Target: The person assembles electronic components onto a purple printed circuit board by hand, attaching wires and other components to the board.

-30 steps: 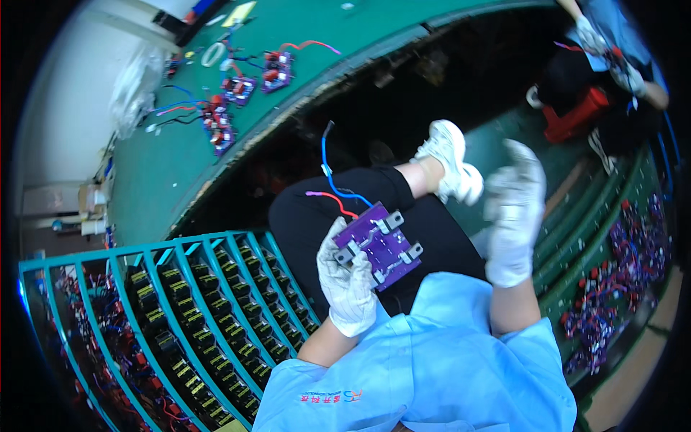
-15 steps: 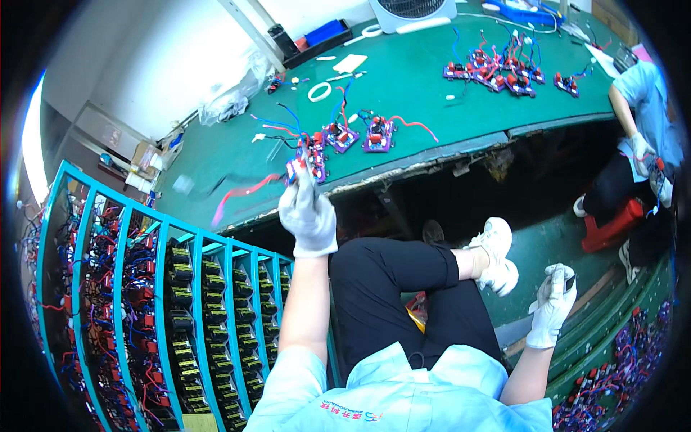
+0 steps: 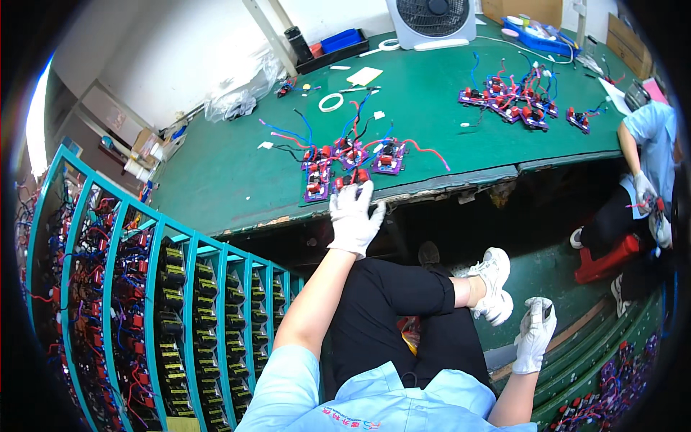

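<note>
A purple circuit board with red parts and coloured wires [image 3: 350, 180] sits right at the near edge of the green work table [image 3: 216, 180], at 12 o'clock from my knees, and my left hand [image 3: 354, 216] in its white glove is up on it, fingers spread and curled over the board's front edge, touching it. Just past it, at 11 to 1 o'clock, more purple boards with red and blue leads [image 3: 353, 155] lie bunched together. My right hand [image 3: 534, 335], gloved too, hangs low at 4 o'clock beside my white sneaker [image 3: 493, 284], loosely closed; whether it holds anything I cannot tell. At 9 o'clock stands the teal slotted rack of boards [image 3: 180, 302]. At 2 o'clock, a co-worker in blue [image 3: 648, 144] sits by another cluster of purple boards [image 3: 515, 101].
</note>
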`<state>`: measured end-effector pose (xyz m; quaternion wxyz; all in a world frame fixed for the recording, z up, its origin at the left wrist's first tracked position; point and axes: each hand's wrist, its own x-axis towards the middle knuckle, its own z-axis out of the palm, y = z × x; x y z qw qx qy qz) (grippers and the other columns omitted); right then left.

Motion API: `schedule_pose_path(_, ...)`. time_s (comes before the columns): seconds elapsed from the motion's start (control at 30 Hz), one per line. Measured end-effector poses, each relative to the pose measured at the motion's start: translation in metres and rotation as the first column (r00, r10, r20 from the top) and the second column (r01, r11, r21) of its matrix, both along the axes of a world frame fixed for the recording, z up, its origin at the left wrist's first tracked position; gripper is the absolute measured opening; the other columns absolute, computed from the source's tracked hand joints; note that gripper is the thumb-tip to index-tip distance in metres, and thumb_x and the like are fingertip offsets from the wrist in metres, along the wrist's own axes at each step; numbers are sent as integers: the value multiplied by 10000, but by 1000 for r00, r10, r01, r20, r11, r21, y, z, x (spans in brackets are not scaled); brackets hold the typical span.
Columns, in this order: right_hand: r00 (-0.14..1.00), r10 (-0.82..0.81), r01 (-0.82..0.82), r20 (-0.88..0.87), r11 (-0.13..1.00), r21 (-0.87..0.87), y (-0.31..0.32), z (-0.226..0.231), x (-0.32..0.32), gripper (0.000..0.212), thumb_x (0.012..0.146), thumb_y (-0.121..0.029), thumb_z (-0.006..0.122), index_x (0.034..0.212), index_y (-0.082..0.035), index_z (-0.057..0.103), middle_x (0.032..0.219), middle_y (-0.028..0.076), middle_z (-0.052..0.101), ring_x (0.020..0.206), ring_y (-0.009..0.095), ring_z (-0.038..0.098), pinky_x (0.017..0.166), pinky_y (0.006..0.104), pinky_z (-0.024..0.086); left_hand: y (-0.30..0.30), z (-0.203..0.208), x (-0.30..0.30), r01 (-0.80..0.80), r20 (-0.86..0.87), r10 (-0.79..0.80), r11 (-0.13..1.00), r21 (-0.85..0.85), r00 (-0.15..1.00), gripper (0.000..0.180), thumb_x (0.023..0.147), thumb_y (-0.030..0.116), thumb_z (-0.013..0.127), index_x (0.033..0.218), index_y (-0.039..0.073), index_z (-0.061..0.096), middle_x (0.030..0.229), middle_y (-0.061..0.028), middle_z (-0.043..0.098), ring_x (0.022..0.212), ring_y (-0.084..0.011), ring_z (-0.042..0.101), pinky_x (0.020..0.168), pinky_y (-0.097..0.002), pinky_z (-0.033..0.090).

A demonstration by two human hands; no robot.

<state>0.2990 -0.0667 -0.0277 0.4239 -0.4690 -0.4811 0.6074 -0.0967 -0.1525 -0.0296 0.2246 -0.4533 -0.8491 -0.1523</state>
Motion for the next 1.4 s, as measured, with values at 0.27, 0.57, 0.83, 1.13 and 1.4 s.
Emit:
schedule_pose_path(0.27,991,110,-115,81,992,59,-28,7,-27,169,890,-172,537,929,-11,571,783,15,569,668,66,501,579,198,400,51,4,-13,-54,231,137,942,-332,963,716,861,576,329,1352,55,329,1411,-218,258,1317,-383,208,1063,-508,150)
schedule_pose_path(0.57,607,214,-462,765,879,121,-56,6,18,225,823,-273,580,949,-87,580,754,124,608,657,265,597,615,351,485,67,-3,-148,-236,197,300,926,-294,933,758,834,644,320,1302,57,422,1298,-211,437,1214,-352,395,1026,-435,267)
schedule_pose_path(0.83,180,-31,197,983,980,-5,-129,-45,223,178,795,-239,541,912,-112,581,858,151,634,799,334,612,696,417,488,100,-45,-130,-135,137,153,982,-131,979,685,855,583,331,1295,68,436,1332,-155,421,1202,-330,413,1016,-410,293)
schedule_pose_path(1.13,-237,-195,544,952,785,296,-144,-35,358,468,831,-503,498,853,-46,593,749,192,622,736,373,602,653,464,460,52,-9,-41,303,-130,-273,847,436,953,345,893,243,494,1062,-39,600,1131,-186,576,1066,-312,531,940,-374,393)
schedule_pose_path(1.4,-245,27,572,969,811,122,-144,-50,380,399,807,-432,540,910,-52,603,852,207,623,786,364,606,684,458,478,16,-69,126,293,357,-622,701,650,697,237,857,-8,501,1080,-26,577,1148,-153,549,1047,-256,542,884,-325,439)
